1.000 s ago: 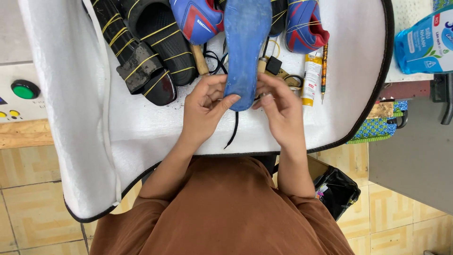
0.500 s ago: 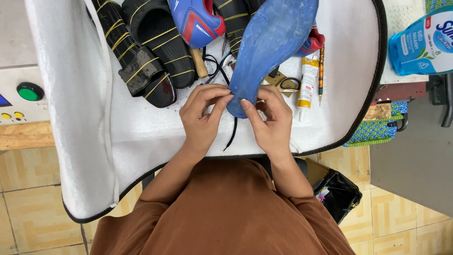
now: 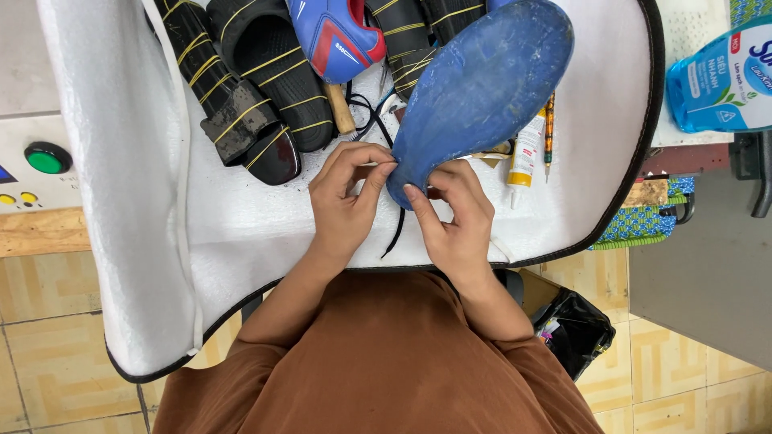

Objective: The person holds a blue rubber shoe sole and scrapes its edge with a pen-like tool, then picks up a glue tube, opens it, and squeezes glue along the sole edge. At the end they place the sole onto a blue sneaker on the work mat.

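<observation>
Nearest the camera, the person's brown-sleeved arms are reaching up onto the white padded tabletop [image 3: 241,233]. Both hands are pinching the near, narrow end of a blue shoe sole [image 3: 482,88] — the left hand [image 3: 347,197] is closing thumb and fingers on its edge from about 9 o'clock, the right hand [image 3: 458,213] is pressing its fingertips onto the rim from 5 o'clock. A thin black lace [image 3: 396,229] is hanging just below that end, between the two hands.

Judging by its thin, worn look, the sole is probably light and bendy rather than stiff; its scuffed rubber face is likely offering decent grip. The narrow heel end seems the natural place to take hold, as the broad end would flop.

Its long axis is running from 7 o'clock near the hands toward 1 o'clock, the wide forefoot pointing away and right, tread side up.

Farther out, black sandals with yellow stripes [image 3: 241,104] are lying at 11 o'clock, a blue and red shoe [image 3: 338,32] at 12 o'clock — and a glue tube [image 3: 524,153] just beside the sole at 2 o'clock.
</observation>
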